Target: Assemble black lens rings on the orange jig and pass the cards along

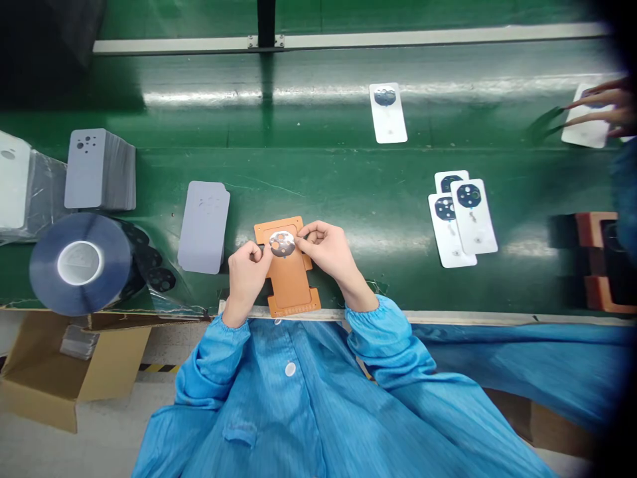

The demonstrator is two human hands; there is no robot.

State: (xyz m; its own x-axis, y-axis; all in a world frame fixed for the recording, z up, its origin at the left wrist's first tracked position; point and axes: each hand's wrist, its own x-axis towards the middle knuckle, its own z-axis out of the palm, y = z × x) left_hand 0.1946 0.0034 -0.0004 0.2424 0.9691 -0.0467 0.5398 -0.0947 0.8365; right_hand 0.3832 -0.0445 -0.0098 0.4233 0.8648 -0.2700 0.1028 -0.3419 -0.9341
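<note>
An orange jig (291, 282) lies at the front edge of the green work surface, straight in front of me. Over its upper part is a round, shiny black camera-lens sticker (283, 247) with several holes. My left hand (247, 273) pinches the sticker's left edge between thumb and finger. On the opposite side, my right hand (331, 251) is closed in a pinch at the sticker's right edge. Whether the sticker touches the jig or hovers just above it, I cannot tell.
Left of the jig are grey phone-shaped sheets (204, 229), a taller grey stack (87, 169) and a sticker roll (119, 269). White phone-shaped cards (475, 226) overlap at right; another card (391, 126) lies farther back. A co-worker's hand (610, 106) touches a card far right.
</note>
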